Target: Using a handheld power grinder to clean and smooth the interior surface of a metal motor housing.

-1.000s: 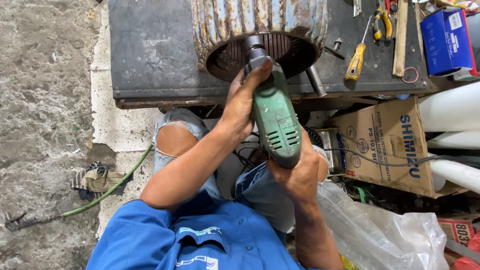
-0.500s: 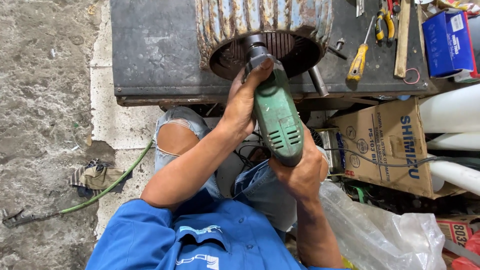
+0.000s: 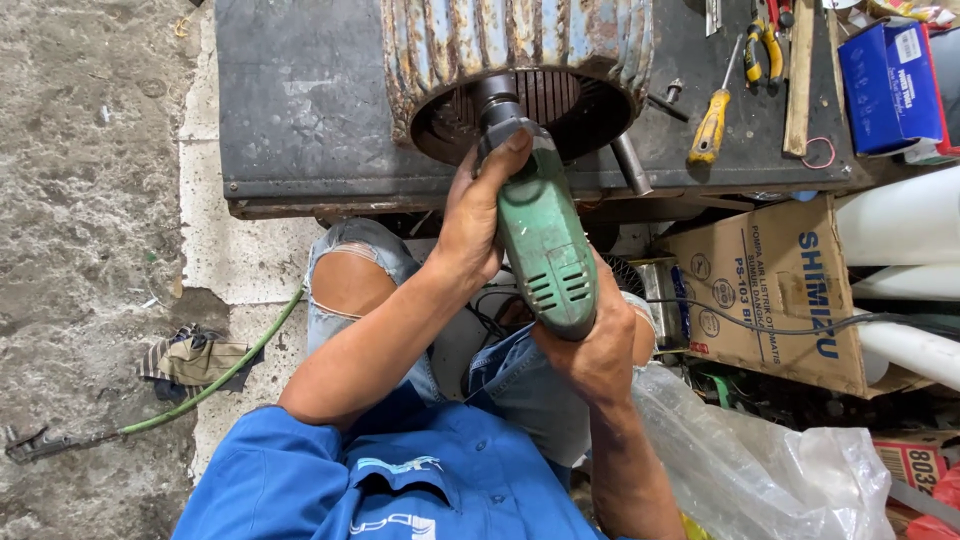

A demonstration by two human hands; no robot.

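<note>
A green electric drill (image 3: pixel 545 245) points its nose into the open end of a rusty ribbed motor housing (image 3: pixel 515 50) lying on a dark metal workbench (image 3: pixel 300 110). My left hand (image 3: pixel 478 205) wraps the drill's front, near the chuck. My right hand (image 3: pixel 600 345) grips the rear handle from below. The drill's tip is hidden inside the housing's mouth.
On the bench lie a yellow-handled screwdriver (image 3: pixel 710 125), pliers (image 3: pixel 762 45), a wooden stick (image 3: pixel 800 75) and a blue box (image 3: pixel 890 85). A cardboard box (image 3: pixel 780 290), white pipes (image 3: pixel 900 230) and a clear plastic bag (image 3: pixel 770 470) crowd the right. A green hose (image 3: pixel 215 380) crosses the concrete floor.
The drill and both hands have held nearly still; the view has shifted slightly.
</note>
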